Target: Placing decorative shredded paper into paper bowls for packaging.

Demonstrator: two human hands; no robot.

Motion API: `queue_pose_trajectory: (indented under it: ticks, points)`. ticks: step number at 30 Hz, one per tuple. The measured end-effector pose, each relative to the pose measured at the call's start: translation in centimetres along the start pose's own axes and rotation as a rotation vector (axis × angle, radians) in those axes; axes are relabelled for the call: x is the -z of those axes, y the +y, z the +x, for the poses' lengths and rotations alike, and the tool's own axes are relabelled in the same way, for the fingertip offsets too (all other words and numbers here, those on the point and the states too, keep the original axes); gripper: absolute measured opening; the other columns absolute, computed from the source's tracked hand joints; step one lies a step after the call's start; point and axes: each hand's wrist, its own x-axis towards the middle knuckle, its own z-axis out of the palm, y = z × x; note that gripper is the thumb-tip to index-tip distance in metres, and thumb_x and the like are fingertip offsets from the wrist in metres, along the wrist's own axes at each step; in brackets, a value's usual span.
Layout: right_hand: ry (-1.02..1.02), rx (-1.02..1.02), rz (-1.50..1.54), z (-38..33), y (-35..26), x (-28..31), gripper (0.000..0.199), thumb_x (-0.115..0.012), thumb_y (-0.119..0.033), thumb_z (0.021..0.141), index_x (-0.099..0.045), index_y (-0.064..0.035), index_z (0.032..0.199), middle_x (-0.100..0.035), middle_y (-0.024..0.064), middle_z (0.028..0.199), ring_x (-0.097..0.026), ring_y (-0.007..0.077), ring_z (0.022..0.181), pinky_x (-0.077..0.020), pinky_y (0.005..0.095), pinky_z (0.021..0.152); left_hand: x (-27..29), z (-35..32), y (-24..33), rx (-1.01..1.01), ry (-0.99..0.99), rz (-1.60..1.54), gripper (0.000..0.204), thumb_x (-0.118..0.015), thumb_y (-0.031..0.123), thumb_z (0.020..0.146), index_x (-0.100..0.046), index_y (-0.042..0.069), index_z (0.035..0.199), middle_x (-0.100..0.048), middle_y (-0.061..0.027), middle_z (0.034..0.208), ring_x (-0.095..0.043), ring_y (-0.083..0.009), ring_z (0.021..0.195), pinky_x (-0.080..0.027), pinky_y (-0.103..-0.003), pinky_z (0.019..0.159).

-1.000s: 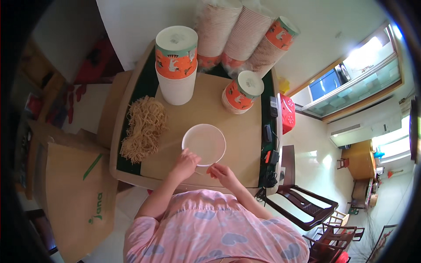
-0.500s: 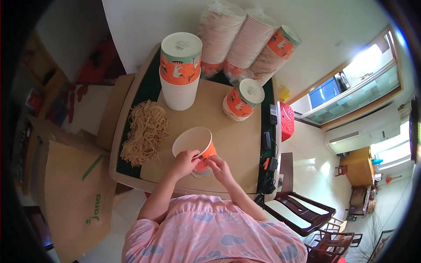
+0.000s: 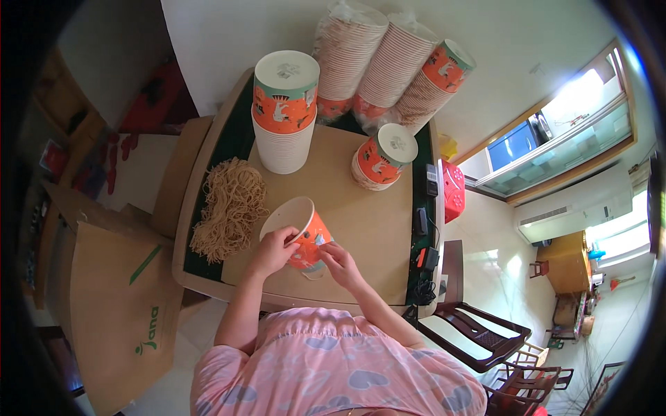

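Note:
An orange paper cup (image 3: 302, 232) with a white inside lies tilted on its side over the brown table top (image 3: 374, 222), mouth toward the upper left. My left hand (image 3: 274, 249) grips its rim and wall. My right hand (image 3: 336, 263) holds its base end. A heap of tan string loops (image 3: 229, 208) lies just left of the cup.
A tall stack of upturned orange cups (image 3: 286, 111) stands at the back left, a short stack (image 3: 378, 158) at the back right. Wrapped sleeves of cups (image 3: 388, 62) lean on the wall. A cardboard box (image 3: 114, 305) sits left, a dark chair (image 3: 479, 333) right.
The cup stood with its open mouth facing up a second ago. Both hands have tipped it over onto its side and lifted it slightly toward me.

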Motion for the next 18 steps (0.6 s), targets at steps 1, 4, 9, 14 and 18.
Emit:
queue_pose_trajectory:
  ticks: [1, 4, 9, 14, 18]
  points:
    - [0.000, 0.002, 0.000, 0.2, -0.1, -0.2, 0.022, -0.051, -0.015, 0.089, -0.061, 0.0037, 0.091, -0.057, 0.0094, 0.095, -0.055, 0.0165, 0.089, -0.0420, 0.0272, 0.079, -0.3, 0.0, 0.5, 0.000, -0.017, 0.027, 0.017, -0.058, 0.000, 0.077, -0.058, 0.001, 0.093, -0.064, -0.0128, 0.083, -0.063, -0.0224, 0.076, -0.048, -0.030, 0.068]
    - [-0.046, -0.010, -0.047, 0.5, -0.3, -0.5, 0.020, -0.051, -0.015, 0.089, -0.060, 0.0032, 0.090, -0.056, 0.0099, 0.095, -0.055, 0.0168, 0.088, -0.0431, 0.0274, 0.077, -0.8, -0.1, 0.9, -0.013, -0.058, 0.023, 0.020, -0.057, -0.001, 0.078, -0.058, 0.001, 0.098, -0.064, -0.0130, 0.085, -0.064, -0.0221, 0.079, -0.049, -0.030, 0.070]
    - [-0.006, 0.001, -0.099, 0.8, -0.3, -0.3, 0.017, -0.052, -0.013, 0.086, -0.060, 0.0024, 0.087, -0.056, 0.0099, 0.091, -0.055, 0.0167, 0.081, -0.0435, 0.0271, 0.073, -1.4, 0.0, 0.3, -0.076, -0.055, 0.049, 0.023, -0.056, -0.002, 0.077, -0.058, 0.002, 0.100, -0.064, -0.0137, 0.087, -0.063, -0.0237, 0.080, -0.049, -0.031, 0.072]
    - [-0.007, -0.001, -0.140, 0.7, -0.7, -0.2, 0.015, -0.052, -0.012, 0.084, -0.060, 0.0012, 0.085, -0.056, 0.0099, 0.087, -0.054, 0.0166, 0.077, -0.0433, 0.0275, 0.069, -1.5, -0.1, 0.6, -0.057, -0.077, 0.049, 0.023, -0.055, -0.002, 0.077, -0.058, 0.002, 0.100, -0.064, -0.0139, 0.088, -0.064, -0.0240, 0.080, -0.049, -0.031, 0.071]
    - [0.000, 0.020, -0.156, 0.8, -0.6, -0.2, 0.014, -0.052, -0.011, 0.083, -0.060, 0.0006, 0.084, -0.056, 0.0098, 0.085, -0.054, 0.0172, 0.076, -0.0434, 0.0281, 0.068, -1.7, 0.0, 0.6, -0.042, -0.084, 0.045, 0.023, -0.055, -0.002, 0.077, -0.058, 0.002, 0.099, -0.065, -0.0141, 0.087, -0.064, -0.0241, 0.079, -0.049, -0.031, 0.070]
